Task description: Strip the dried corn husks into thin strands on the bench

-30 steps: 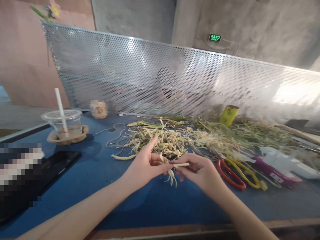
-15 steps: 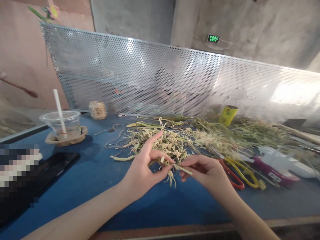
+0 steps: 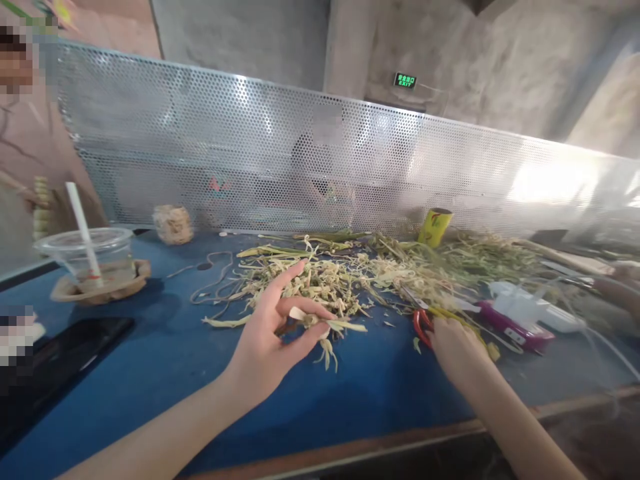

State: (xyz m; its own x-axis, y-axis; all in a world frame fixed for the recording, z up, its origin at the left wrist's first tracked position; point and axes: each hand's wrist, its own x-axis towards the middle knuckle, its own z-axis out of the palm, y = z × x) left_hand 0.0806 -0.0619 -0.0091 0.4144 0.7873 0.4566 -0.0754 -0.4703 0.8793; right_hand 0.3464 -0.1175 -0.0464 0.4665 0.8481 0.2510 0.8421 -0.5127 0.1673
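My left hand (image 3: 270, 333) pinches a folded pale green strip of plant fibre (image 3: 345, 325) between thumb and a finger, its index finger stretched upward. Short frayed ends hang below the pinch. Behind that hand spreads a heap of dried pale plant scraps (image 3: 345, 287). To the right, my right hand (image 3: 460, 347) is down at the table with its fingers curled over scissors with red and yellow handles (image 3: 423, 328). The hand covers part of the handles, and the blades point toward the scraps.
At left are a plastic cup with a straw (image 3: 107, 257) in a cardboard holder and a black phone (image 3: 75, 360). A purple and white tool (image 3: 520, 330) lies right, near another person's hand (image 3: 620, 288). A yellow-green tube (image 3: 435, 227) stands before the perforated metal screen (image 3: 225, 147).
My right hand has let go of the plant strip and moved right onto the scissors. My left hand still holds the strip. The view has turned slightly right.
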